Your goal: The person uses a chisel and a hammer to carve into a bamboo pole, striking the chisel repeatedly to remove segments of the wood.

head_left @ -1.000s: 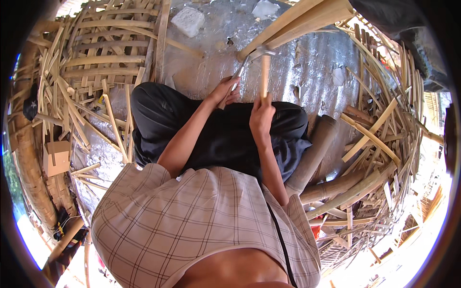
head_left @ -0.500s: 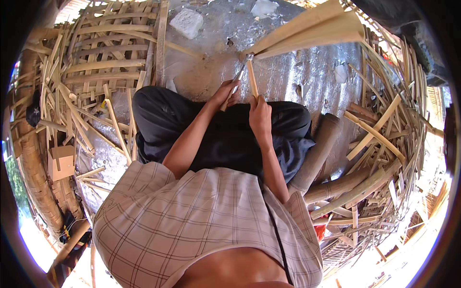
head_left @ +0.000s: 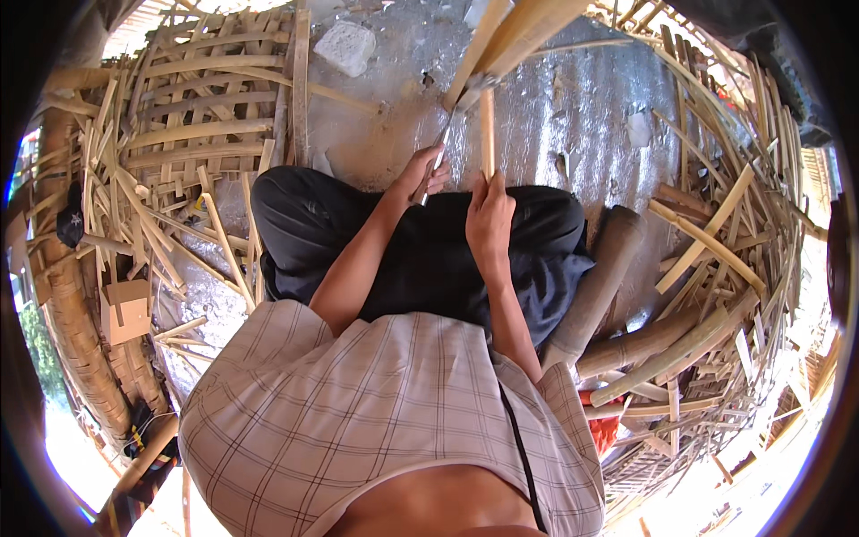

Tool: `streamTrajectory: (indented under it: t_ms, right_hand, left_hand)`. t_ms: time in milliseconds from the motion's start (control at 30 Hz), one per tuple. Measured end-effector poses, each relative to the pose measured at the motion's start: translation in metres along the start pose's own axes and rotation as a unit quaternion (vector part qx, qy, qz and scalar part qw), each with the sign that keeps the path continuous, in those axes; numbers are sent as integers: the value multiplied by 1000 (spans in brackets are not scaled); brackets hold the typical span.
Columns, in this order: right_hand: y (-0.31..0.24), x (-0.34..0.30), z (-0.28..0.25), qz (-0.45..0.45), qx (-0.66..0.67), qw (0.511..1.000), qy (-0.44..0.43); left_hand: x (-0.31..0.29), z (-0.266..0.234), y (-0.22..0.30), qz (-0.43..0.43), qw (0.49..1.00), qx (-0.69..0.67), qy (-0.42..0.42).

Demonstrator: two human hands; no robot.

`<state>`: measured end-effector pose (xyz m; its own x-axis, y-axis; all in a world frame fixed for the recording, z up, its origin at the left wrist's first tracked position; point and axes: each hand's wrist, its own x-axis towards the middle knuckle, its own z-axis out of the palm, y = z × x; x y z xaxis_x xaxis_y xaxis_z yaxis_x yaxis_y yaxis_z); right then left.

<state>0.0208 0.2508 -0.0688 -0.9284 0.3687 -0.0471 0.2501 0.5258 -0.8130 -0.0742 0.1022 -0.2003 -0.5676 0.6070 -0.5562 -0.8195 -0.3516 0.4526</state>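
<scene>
My left hand (head_left: 422,174) is closed around a narrow metal blade (head_left: 445,130), whose tip points away from me, at the near end of a bamboo piece (head_left: 528,38). A thinner bamboo strip (head_left: 474,55) spreads apart from that piece on its left. My right hand (head_left: 490,215) grips a hammer (head_left: 488,134) by its pale wooden handle. The hammer's head is blurred and sits over or beside the bamboo's near end; whether they touch I cannot tell. Both hands are just beyond my crossed legs, in dark trousers.
A woven bamboo lattice (head_left: 206,98) lies at the far left, near a white block (head_left: 344,48). Loose strips are heaped on both sides. A thick bamboo pole (head_left: 595,282) lies by my right knee. A cardboard box (head_left: 125,311) stands at left.
The bamboo piece has swung from pointing far right to pointing more straight away from me. The hammer has shifted slightly right and farther away. Both hands keep their hold.
</scene>
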Motion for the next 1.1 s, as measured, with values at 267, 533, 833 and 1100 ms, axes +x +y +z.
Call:
streamTrajectory:
  t_ms: [267, 533, 833, 1100]
  right_hand:
    - [47, 4, 21, -38, -89, 995, -28]
    - [56, 0, 36, -69, -104, 992, 8]
    - [41, 13, -63, 21, -248, 968, -19]
    - [91, 78, -60, -166, -393, 905, -1]
  left_hand:
    - [4, -3, 5, 21, 996, 85, 14]
    - [1, 4, -2, 24, 993, 115, 22]
    - [-22, 7, 8, 158, 968, 110, 162]
    - [-78, 13, 38, 251, 944, 129, 170]
